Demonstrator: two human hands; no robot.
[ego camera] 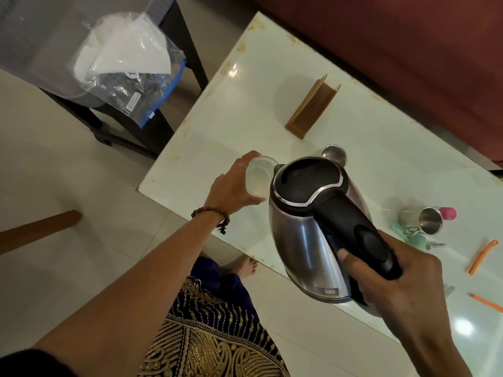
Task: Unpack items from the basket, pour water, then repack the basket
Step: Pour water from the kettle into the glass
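My right hand [400, 284] grips the black handle of a steel electric kettle [307, 229], which is lifted above the white table [231, 126] and tilted with its spout toward the left. My left hand [234, 189] holds a clear glass [260, 175] right at the spout. The glass has some clear liquid in it. A small steel cup [333, 153] stands on the table just behind the kettle lid. No basket is in view.
A brown holder [313, 107] stands at the back of the table. At the right are a steel cup on its side [431, 220], a pink item [449, 213], a mint-green item [411, 235] and two orange sticks [481, 257]. A plastic bag [128, 63] rests on a dark chair at the left.
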